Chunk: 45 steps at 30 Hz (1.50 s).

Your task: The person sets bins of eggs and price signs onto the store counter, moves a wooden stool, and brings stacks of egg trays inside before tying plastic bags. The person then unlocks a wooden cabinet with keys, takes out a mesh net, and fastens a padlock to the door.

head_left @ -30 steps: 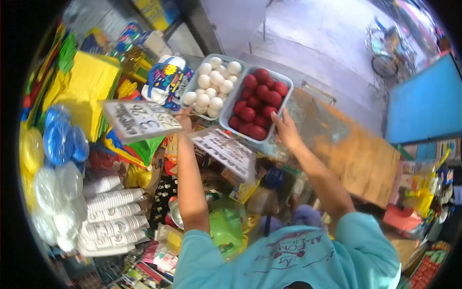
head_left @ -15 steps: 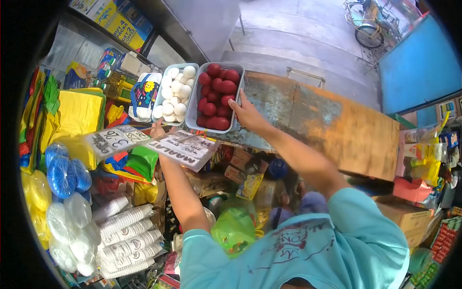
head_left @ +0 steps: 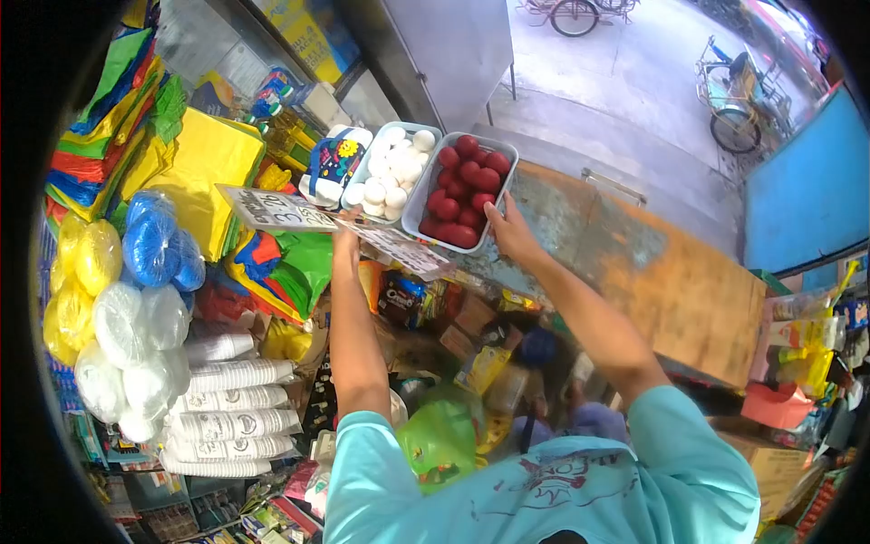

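Red-egg tray (head_left: 419, 210) sits at the bench's (head_left: 689, 290) left end, by the near edge; can't tell if its base is fully down or slightly raised. Right hand (head_left: 513, 228) is grasping its right wall by the near right corner, thumb over the rim, fingers along the outside. White-egg tray (head_left: 369, 163) is right alongside on the left, floral bag (head_left: 335, 166) beyond it. Left hand (head_left: 348, 225) is at that tray's near end, among two handwritten price signs (head_left: 276, 208); fingers partly hidden, so can't tell if it's on the tray, the signs or both. Handling, my read: tray looks like thin, fairly stiff plastic that may flex under a one-sided load. Red eggs (head_left: 468, 190) are loose, piled up, fragile, probably smooth and quick to roll; white eggs (head_left: 399, 170) same. Moderate weight when full. Best hold: opposite walls, palms low, fingers under the base, kept level. One rim alone would tip the pile. Don't squeeze; signs are flat and light, take them by the edges.
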{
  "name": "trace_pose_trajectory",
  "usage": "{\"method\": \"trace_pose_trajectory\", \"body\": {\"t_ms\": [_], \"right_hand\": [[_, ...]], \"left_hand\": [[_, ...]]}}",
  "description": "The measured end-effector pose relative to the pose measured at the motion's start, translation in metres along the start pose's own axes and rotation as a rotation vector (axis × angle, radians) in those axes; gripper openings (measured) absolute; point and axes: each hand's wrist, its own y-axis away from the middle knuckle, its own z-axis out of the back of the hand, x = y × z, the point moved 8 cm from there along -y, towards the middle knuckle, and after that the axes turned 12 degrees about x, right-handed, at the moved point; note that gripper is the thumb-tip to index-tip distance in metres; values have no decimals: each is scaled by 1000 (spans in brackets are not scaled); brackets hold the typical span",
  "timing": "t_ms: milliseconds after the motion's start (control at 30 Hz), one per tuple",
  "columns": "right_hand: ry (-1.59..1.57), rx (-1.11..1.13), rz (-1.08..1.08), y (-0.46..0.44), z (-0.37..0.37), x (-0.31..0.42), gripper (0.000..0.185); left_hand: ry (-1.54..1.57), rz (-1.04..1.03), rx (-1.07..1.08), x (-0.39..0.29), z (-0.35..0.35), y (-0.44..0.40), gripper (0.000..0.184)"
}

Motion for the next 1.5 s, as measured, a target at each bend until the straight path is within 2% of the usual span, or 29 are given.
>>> {"method": "trace_pose_trajectory", "body": {"t_ms": [67,167,233,267,333,400,433,533,633,700,733,867,967,1000,1100,1200,1233,1267,1300,1333,1433,1500], "right_hand": [[152,2,-43,14,0,12,76],[301,-25,-69,22,2,21,74],[286,-28,-77,24,2,22,73],[235,-22,-81,24,0,23,73],[187,-42,-43,16,6,18,73],[190,-70,40,3,3,-5,72],[176,-56,27,3,1,-3,71],[149,-45,1,8,1,2,68],[128,-66,30,7,1,-1,67],[106,-67,91,2,0,-10,66],[126,-59,48,4,-2,-6,67],[131,-46,-56,14,5,-1,67],[-39,-34,-180,27,19,5,57],[-117,-28,-237,33,25,6,53],[-261,-51,-287,34,49,3,35],[-270,-55,-380,28,73,-15,19],[-265,-46,-434,25,77,-27,16],[-257,-37,-489,24,79,-40,14],[-248,-29,-543,23,79,-50,13],[-102,-48,-530,23,77,-54,16],[129,-138,-504,24,71,-52,22],[166,-175,-523,22,72,-53,28]], "left_hand": [[-50,-282,-240,6,29,-14,68],[18,-376,-204,-23,4,12,101],[41,-140,-88,-28,-17,20,109],[39,23,-104,-18,-11,5,105],[-168,-223,100,24,30,-54,95],[-184,-160,144,17,27,-44,90],[-123,-89,116,-11,-2,-18,88],[4,57,266,-6,-2,-34,60],[-19,47,232,-5,-1,-31,73],[-127,-34,13,-27,-16,-2,80],[-168,-56,58,-33,-23,4,84],[-28,-45,-23,-20,-18,9,81],[-44,-206,-94,-12,4,-9,74],[-150,-244,-156,-17,19,-14,65],[103,-615,-248,-32,68,-42,52],[-353,-735,-364,-122,43,-22,47],[-482,-839,-319,-156,18,-11,47],[-613,-671,-379,-189,-6,-1,53],[-698,-745,-351,-206,-14,-13,56],[-781,-818,-319,-220,-22,-29,60],[-972,-750,-372,-247,-37,-68,70],[-1091,-952,-421,-256,-40,-100,80]]}}
